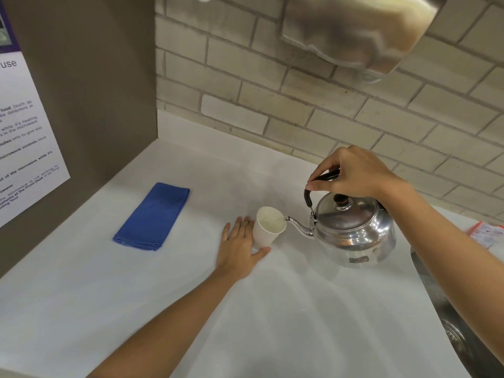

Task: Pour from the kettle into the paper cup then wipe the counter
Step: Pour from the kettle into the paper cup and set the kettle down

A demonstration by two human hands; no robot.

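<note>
Right hand (351, 173) grip closed on kettle (354, 230) handle, spout over paper cup (268, 227) mid-table. Left hand (240, 246) cradles cup loosely: light, tippy, crushable; steady near base. Cloth (152, 216) left, soft.

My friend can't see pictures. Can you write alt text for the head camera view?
The right hand tips a shiny kettle by its handle, pouring into a white paper cup steadied by the left hand on a white counter. A folded blue cloth lies left.
</note>
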